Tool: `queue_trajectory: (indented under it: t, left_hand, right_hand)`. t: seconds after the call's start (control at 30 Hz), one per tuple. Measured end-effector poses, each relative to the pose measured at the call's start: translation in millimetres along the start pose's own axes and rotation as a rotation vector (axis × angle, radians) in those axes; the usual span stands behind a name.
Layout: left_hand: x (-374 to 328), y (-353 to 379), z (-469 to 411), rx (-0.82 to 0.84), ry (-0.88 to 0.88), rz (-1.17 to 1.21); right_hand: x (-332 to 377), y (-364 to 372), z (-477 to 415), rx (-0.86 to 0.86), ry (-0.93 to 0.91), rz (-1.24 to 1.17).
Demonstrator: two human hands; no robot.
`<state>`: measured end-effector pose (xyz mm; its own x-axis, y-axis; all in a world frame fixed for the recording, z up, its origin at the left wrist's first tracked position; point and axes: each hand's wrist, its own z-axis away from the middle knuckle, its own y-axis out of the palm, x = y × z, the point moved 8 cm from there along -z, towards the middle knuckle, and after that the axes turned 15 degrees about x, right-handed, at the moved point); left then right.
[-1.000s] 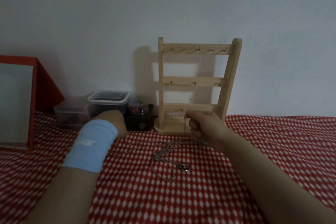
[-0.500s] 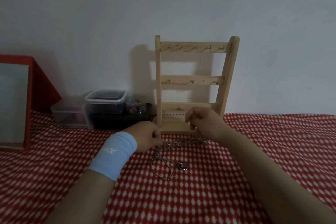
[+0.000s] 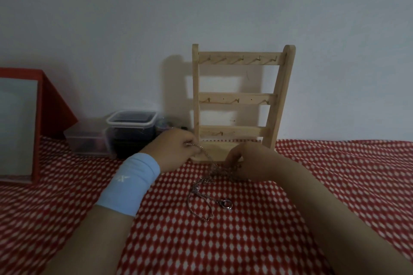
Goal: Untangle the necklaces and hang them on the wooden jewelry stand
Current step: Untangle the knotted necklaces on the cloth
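Toward the back edge of the red checked cloth [image 3: 312, 185], just before the wooden jewelry stand [image 3: 239, 98], lie the tangled necklaces [image 3: 205, 185]. Left hand [image 3: 176, 152] pinches one strand taut, up-left. Right hand [image 3: 245, 163] clamps the knot, probably anchoring it so strands pull free. Hooks [image 3: 240, 59] bare.

Both forearms extend toward the foot of the wooden jewelry stand [image 3: 237, 101]. The left hand [image 3: 176, 152], a pale blue wristband [image 3: 131, 183] on its wrist, is at the base's left end, fingers pinching a strand of the necklaces [image 3: 206, 182]. The right hand [image 3: 248, 163], before the base, curls its fingers onto the tangle.
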<state>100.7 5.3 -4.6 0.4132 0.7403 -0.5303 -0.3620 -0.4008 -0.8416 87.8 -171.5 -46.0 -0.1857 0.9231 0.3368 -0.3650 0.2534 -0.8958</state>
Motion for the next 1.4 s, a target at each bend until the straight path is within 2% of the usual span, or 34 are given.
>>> queue_trajectory:
  t: [0.07,0.17,0.27,0.37,0.47,0.6,0.73,0.8,0.9,0.97,1.03,1.07,1.13,1.27,1.33,1.4]
  left_hand:
    - [-11.9,-5.0,1.8,-0.052,0.1,0.198]
    - [-22.8,-1.9,4.2,-0.037,0.184,0.513]
    - [-26.7,-2.8,4.9,-0.059,0.242,0.658]
    - [-26.3,-6.3,4.1,-0.088,0.305,0.779]
    - [-26.2,-13.3,7.6,-0.126,0.36,0.935]
    - [-14.5,-27.4,11.5,-0.231,0.345,0.989]
    - [6.2,-41.3,10.9,-0.314,0.265,0.888]
    - [8.2,-44.0,11.5,-0.289,0.249,0.835]
    - [-2.3,-40.8,13.7,-0.185,0.28,0.832]
    - [-2.6,-44.0,16.2,-0.193,0.24,0.779]
    - [7.7,-51.7,19.2,-0.255,0.108,0.596]
    - [14.7,-56.3,20.9,-0.275,0.009,0.404]
    - [28.0,-55.5,19.7,-0.193,-0.173,0.049]
    - [54.7,-20.8,18.0,0.149,-0.401,-0.192]
    - [49.7,-9.0,13.6,0.191,-0.359,-0.247]
    - [31.0,-2.0,7.1,0.146,-0.214,-0.116]
  right_hand:
    - [5.2,0.2,1.6,0.03,-0.021,0.048]
    - [8.5,1.6,5.0,0.072,-0.013,0.084]
    - [20.7,-1.2,5.0,0.014,-0.055,0.14]
    - [28.9,-6.7,6.8,-0.094,-0.17,-0.142]
    - [36.5,-2.7,9.5,-0.055,-0.323,-0.434]
    - [37.8,6.3,9.5,0.058,-0.419,-0.749]
    - [28.3,13.6,3.9,0.101,-0.381,-0.961]
    - [29.7,18.8,1.9,0.152,-0.417,-1.062]
    - [38.0,20.6,4.0,0.121,-0.414,-0.905]
    - [39.1,16.4,4.0,0.04,-0.408,-0.845]
    - [34.3,12.1,3.7,-0.014,-0.401,-0.825]
    - [31.8,11.2,3.9,-0.024,-0.388,-0.795]
    - [26.7,12.9,2.7,-0.025,-0.34,-0.697]
    - [30.3,20.5,-1.6,-0.011,-0.3,-0.526]
    - [33.3,21.0,-3.3,-0.023,-0.308,-0.479]
    - [36.7,19.5,-2.3,-0.028,-0.327,-0.472]
